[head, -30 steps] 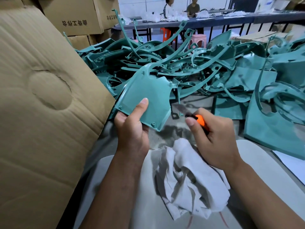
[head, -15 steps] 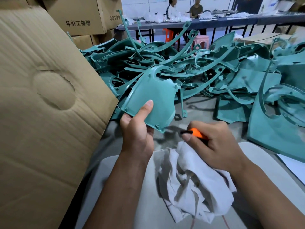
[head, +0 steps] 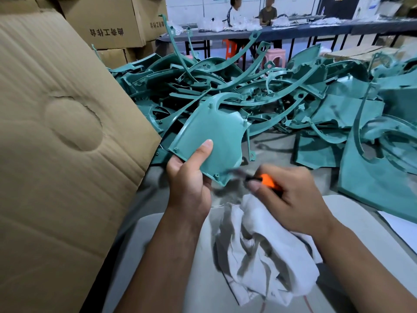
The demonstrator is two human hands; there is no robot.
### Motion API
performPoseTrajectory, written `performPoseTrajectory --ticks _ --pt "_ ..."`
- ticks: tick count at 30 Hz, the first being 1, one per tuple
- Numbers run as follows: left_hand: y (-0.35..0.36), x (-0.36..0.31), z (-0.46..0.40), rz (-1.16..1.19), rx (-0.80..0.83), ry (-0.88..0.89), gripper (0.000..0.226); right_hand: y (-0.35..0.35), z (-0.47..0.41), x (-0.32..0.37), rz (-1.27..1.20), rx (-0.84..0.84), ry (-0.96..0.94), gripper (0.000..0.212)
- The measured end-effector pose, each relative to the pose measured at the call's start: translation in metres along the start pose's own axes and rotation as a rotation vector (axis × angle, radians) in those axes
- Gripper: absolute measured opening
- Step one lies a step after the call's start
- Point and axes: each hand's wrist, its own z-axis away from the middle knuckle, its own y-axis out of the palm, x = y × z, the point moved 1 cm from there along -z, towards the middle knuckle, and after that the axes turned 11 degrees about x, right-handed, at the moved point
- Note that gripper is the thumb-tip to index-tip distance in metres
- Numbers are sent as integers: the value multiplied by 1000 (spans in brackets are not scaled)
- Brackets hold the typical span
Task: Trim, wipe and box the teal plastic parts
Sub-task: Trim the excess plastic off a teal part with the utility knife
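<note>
From the head view, we see our left hand (head: 191,177) at the centre of the frame gripping a teal plastic part (head: 212,136), thumb pressed flat on its face, fingers curled behind its lower left edge. Our right hand (head: 291,199), right of centre, has its fingers closed round an orange-handled knife (head: 267,180), the blurred blade touching the part's lower right corner. Below both hands a crumpled white cloth (head: 266,251) lies on the tabletop (head: 158,256). A heap of teal parts (head: 282,98) fills the upper middle and right of the frame. A cardboard box flap (head: 56,132) covers the left side.
</note>
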Motion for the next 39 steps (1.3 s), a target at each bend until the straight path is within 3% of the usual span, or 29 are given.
performPoseTrajectory --ticks 2,5,9,16,20,27,29,33,36,39 --pt "0 0 0 -9 -4 -3 25 4 1 4 -16 65 -27 35" --pt "2 2 1 -15 3 0 26 0 1 6 -49 -51 10 44" --pt "3 1 2 -1 48 -6 27 -2 0 5 -22 -155 50 31" --pt "1 -4 0 -13 62 43 39 -2 1 5 -122 28 -13 41" --pt "2 -1 0 -34 97 80 44 -8 1 8 -162 -123 52 43" --pt "11 10 12 -135 372 100 37 -3 -1 5 -543 -219 215 42" --pt "9 10 11 -148 376 81 37 -6 -1 1 -610 -220 230 38" --pt "-8 -1 -2 -298 300 39 30 -14 1 -4 -517 -267 298 37" --pt "-20 -6 -9 -521 424 75 35 -15 3 -8 -484 -348 363 36" --pt "-21 -2 -6 -502 543 0 37 -15 4 -10 -359 -398 317 36"
